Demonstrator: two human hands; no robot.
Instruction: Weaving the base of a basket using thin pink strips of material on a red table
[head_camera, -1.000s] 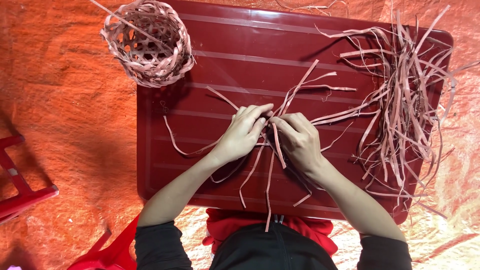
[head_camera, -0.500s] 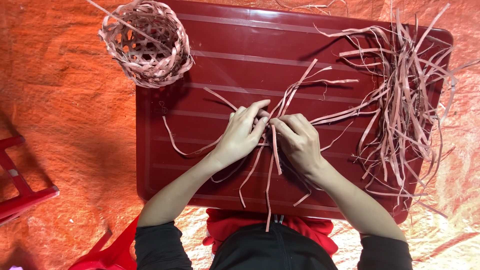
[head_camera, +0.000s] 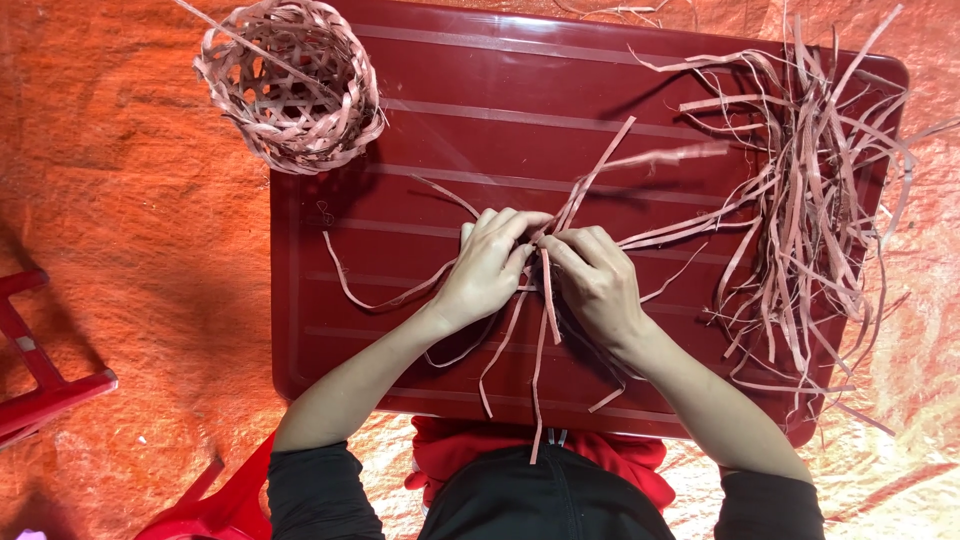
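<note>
My left hand (head_camera: 487, 268) and my right hand (head_camera: 597, 283) meet at the middle of a dark red plastic table (head_camera: 480, 130). Both pinch a small crossing of thin flat reddish strips (head_camera: 545, 300), whose loose ends fan out toward me, to the left and up to the right. One strip (head_camera: 665, 157) lifted off to the upper right looks blurred. The fingertips of both hands touch over the crossing, hiding its centre.
A small open-weave basket (head_camera: 290, 82) of the same strips stands on the table's far left corner. A loose pile of strips (head_camera: 815, 200) lies along the right end. An orange sheet (head_camera: 130, 220) covers the floor; a red stool's leg (head_camera: 45, 375) shows at left.
The hands stay together at the table's middle, working the strips. A strip to the upper right has swung and is now blurred.
</note>
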